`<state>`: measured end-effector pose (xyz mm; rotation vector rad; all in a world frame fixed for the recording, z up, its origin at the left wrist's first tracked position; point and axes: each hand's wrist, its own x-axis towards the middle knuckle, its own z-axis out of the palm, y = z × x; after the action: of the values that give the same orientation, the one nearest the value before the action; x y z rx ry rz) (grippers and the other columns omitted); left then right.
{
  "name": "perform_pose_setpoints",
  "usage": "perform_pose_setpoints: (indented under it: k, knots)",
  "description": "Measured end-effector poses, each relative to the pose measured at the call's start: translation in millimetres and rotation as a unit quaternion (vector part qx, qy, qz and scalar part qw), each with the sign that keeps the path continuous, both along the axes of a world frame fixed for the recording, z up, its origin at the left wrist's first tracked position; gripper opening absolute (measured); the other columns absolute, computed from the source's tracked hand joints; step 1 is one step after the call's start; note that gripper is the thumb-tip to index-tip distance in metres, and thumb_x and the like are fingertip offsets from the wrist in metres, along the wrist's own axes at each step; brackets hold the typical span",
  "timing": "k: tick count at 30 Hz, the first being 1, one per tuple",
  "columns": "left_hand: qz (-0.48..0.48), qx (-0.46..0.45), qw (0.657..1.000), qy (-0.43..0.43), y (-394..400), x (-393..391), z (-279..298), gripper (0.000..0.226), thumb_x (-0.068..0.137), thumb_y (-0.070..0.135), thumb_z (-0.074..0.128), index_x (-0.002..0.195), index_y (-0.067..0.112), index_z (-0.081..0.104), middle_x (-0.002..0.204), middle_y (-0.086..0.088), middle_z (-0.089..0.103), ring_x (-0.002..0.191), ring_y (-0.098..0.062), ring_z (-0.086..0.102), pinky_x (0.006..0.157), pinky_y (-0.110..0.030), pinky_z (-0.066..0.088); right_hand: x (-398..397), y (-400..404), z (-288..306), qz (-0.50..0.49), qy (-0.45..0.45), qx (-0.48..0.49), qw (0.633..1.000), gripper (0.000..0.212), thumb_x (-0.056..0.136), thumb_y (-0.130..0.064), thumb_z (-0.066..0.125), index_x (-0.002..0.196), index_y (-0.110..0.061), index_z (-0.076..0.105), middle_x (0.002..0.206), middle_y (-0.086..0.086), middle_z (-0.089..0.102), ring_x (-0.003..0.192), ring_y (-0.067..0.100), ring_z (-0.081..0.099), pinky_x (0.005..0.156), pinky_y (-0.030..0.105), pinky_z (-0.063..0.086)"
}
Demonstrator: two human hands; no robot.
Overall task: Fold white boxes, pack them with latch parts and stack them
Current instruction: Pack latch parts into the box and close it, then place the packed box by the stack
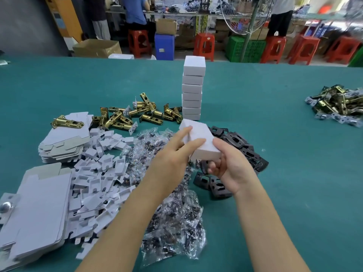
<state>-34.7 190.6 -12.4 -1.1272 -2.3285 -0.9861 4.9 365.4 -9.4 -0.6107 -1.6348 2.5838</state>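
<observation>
A closed white box (200,137) hangs just above the green table (275,154), in front of a tall stack of white boxes (192,89). My right hand (229,165) grips its near right end from below, thumb on top. My left hand (176,152) lies against its left side with straight fingers. Brass latches (137,114) lie left of the stack. Black strike plates (241,148) sit under and right of the box. Bags of dark screws (172,213) spread beneath my forearms.
Flat white box blanks (37,209) and small white card inserts (102,169) cover the left side. A second pile of latches (339,107) lies at the far right. Beyond the table's far edge stand red stools (204,46), crates, cartons and people.
</observation>
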Motion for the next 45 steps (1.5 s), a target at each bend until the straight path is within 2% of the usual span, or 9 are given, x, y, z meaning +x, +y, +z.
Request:
perform_pose_setpoints:
  k: [4,10,18,24,28,31,35,40,45]
  knots:
    - [0.076,0.118,0.964,-0.227,18,-27,-20,0.065,0.099,0.007,0.058,0.153,0.037,0.036,0.147,0.003,0.041,0.086,0.006,0.059,0.069,-0.016,0.055,-39,26,8,-0.082,-0.009,0.074,0.994,0.021,0.105,-0.023,0.054,0.123,-0.019,0.063,0.077,0.002,0.073,0.044,0.011,0.053,0.044,0.024,0.053]
    - [0.147,0.233,0.854,-0.441,21,-57,-58,0.038,0.100,0.022,0.061,0.135,0.036,0.055,0.088,0.000,0.068,0.049,-0.006,0.046,0.042,-0.021,0.040,-119,83,-4,-0.128,-0.068,0.202,0.969,0.040,0.108,-0.022,0.046,0.147,-0.017,0.049,0.098,0.008,0.065,0.053,0.017,0.057,0.046,0.026,0.057]
    - [0.153,0.182,0.880,-0.410,30,-67,-71,0.026,0.098,0.024,0.061,0.109,0.047,0.061,0.108,-0.002,0.063,0.054,0.000,0.050,0.047,-0.013,0.041,-214,119,-27,-0.076,-0.125,0.316,0.938,0.044,0.107,-0.016,0.035,0.149,-0.019,0.047,0.101,0.006,0.063,0.059,0.020,0.055,0.041,0.022,0.051]
    - [0.149,0.180,0.885,-0.403,29,-67,-67,0.029,0.098,0.019,0.061,0.103,0.048,0.061,0.118,0.002,0.061,0.058,0.007,0.053,0.049,-0.010,0.043,-236,117,-46,-0.043,-0.153,0.457,0.875,0.050,0.105,-0.023,0.039,0.155,-0.022,0.039,0.139,0.005,0.058,0.062,0.018,0.071,0.039,0.022,0.046]
    - [0.144,0.188,0.884,-0.403,30,-65,-63,0.028,0.098,0.017,0.061,0.102,0.044,0.063,0.121,0.006,0.058,0.059,0.008,0.053,0.050,-0.009,0.044,-241,118,-58,-0.055,-0.135,0.487,0.861,0.051,0.105,-0.021,0.046,0.155,-0.022,0.040,0.129,0.002,0.062,0.051,0.011,0.067,0.040,0.022,0.047]
    - [0.142,0.189,0.886,-0.399,30,-64,-60,0.030,0.098,0.015,0.061,0.100,0.045,0.062,0.123,0.009,0.057,0.060,0.009,0.053,0.050,-0.009,0.044,-244,119,-63,-0.068,-0.120,0.465,0.875,0.050,0.106,-0.015,0.045,0.155,-0.019,0.039,0.118,0.003,0.059,0.060,0.016,0.070,0.052,0.024,0.053]
    - [0.142,0.188,0.886,-0.399,30,-63,-59,0.025,0.098,0.015,0.061,0.103,0.039,0.064,0.125,0.011,0.054,0.061,0.009,0.053,0.052,-0.009,0.045,-240,113,-60,-0.063,-0.112,0.450,0.884,0.058,0.107,-0.016,0.042,0.162,-0.018,0.022,0.144,0.013,0.052,0.070,0.021,0.071,0.060,0.031,0.058]
    - [0.145,0.187,0.888,-0.395,30,-63,-60,0.023,0.098,0.016,0.061,0.107,0.036,0.066,0.123,0.011,0.054,0.063,0.010,0.054,0.052,-0.009,0.045,-203,92,-35,-0.094,-0.075,0.560,0.820,0.057,0.107,-0.030,0.046,0.158,-0.010,0.031,0.156,0.016,0.040,0.138,0.032,0.045,0.110,0.039,0.036]
    - [0.151,0.169,0.889,-0.397,29,-62,-54,0.022,0.100,0.019,0.059,0.115,0.032,0.067,0.123,0.010,0.053,0.062,0.005,0.054,0.053,-0.012,0.048,-104,34,-19,-0.057,0.040,0.566,0.821,0.039,0.103,-0.031,0.053,0.141,-0.021,0.056,0.126,-0.005,0.063,0.095,0.007,0.061,0.083,0.026,0.050]
